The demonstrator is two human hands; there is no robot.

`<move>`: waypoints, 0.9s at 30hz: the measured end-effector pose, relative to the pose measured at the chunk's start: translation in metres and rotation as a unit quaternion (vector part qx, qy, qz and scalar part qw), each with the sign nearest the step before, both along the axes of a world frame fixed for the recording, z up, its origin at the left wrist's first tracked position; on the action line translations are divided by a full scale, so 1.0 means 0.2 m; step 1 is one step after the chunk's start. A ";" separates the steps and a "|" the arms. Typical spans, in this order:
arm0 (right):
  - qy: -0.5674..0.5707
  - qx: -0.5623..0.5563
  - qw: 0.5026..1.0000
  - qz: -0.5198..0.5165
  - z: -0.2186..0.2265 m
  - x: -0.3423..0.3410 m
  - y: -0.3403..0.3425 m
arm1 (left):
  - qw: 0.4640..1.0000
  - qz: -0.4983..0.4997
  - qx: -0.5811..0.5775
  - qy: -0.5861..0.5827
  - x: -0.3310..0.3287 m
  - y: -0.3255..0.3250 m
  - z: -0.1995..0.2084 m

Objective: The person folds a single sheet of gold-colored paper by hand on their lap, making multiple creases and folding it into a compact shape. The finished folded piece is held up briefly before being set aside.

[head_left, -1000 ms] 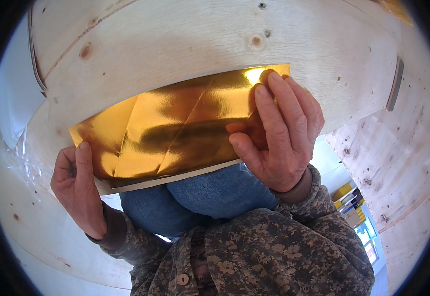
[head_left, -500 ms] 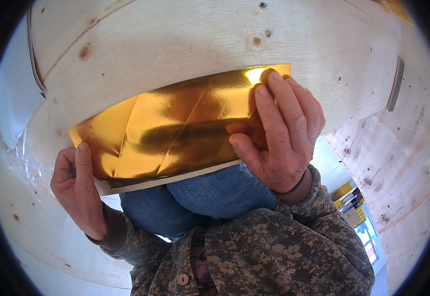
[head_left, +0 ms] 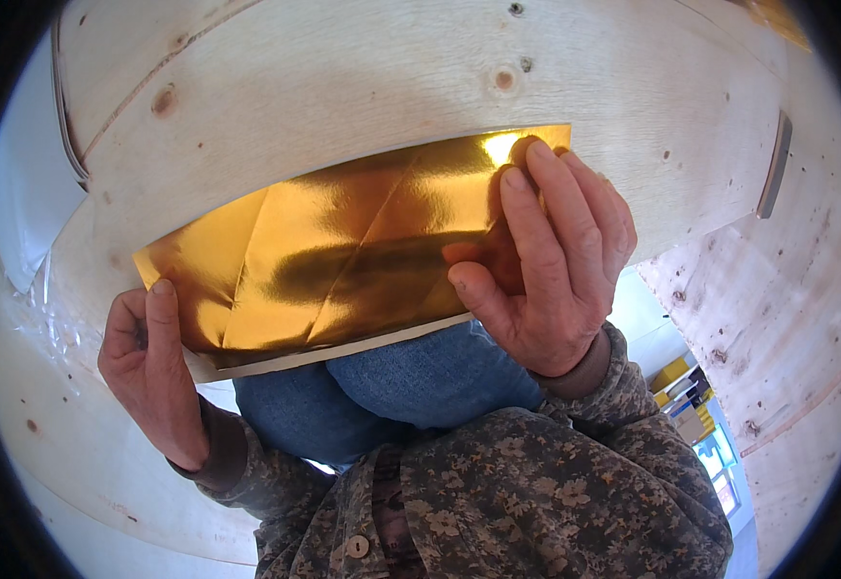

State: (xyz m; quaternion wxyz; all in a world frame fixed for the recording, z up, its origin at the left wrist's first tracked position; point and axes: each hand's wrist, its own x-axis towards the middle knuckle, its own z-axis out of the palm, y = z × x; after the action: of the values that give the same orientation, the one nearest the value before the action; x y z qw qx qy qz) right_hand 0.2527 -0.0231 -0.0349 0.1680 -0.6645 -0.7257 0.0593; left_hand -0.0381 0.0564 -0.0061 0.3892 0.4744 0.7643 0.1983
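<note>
A shiny gold foil sheet (head_left: 343, 251) with slanting creases lies over the near edge of the pale plywood table (head_left: 372, 106), above my lap. Its lower edge shows a thin whitish border. My left hand (head_left: 155, 367) pinches the sheet's lower left end, thumb on top and the other fingers curled at the edge, partly hidden. On the right end rests my right hand (head_left: 560, 261), palm down with fingers stretched out; its fingertips touch the foil and the thumb stands apart near the lower edge. The fingers are mirrored in the gold surface.
White sheets (head_left: 30, 174) and crumpled clear plastic (head_left: 54, 323) are at the left. A narrow grey-brown strip (head_left: 774, 166) stands at the table's right edge. Beyond a gap is another knotty wood panel (head_left: 777, 318). Yellow boxes (head_left: 673, 374) show lower right.
</note>
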 end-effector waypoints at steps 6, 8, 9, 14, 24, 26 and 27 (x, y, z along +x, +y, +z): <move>-0.001 0.004 1.000 0.001 -0.01 0.00 0.00 | 1.000 0.006 -0.002 -0.004 0.00 0.00 0.00; 0.008 0.003 1.000 -0.012 -0.01 -0.01 -0.01 | 1.000 0.009 -0.001 -0.005 0.00 0.00 0.00; 0.018 0.004 1.000 -0.024 -0.01 -0.02 -0.01 | 1.000 0.007 -0.002 -0.010 0.00 0.00 0.00; -0.002 0.003 1.000 0.000 0.00 0.00 0.00 | 1.000 -0.004 -0.002 0.008 0.00 0.00 0.00; 0.001 0.003 1.000 0.003 0.00 0.00 0.00 | 1.000 0.001 0.005 -0.002 0.00 -0.01 -0.01; 0.002 0.002 1.000 0.004 0.00 0.00 0.00 | 1.000 -0.003 0.001 0.001 -0.01 0.00 0.00; 0.003 0.003 1.000 0.004 0.00 0.00 0.00 | 1.000 -0.004 -0.002 -0.004 -0.01 0.00 0.00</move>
State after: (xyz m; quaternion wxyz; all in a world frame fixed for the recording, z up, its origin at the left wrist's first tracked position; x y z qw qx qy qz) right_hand 0.2533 -0.0232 -0.0353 0.1715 -0.6610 -0.7280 0.0597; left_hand -0.0394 0.0560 -0.0063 0.3940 0.4762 0.7609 0.1975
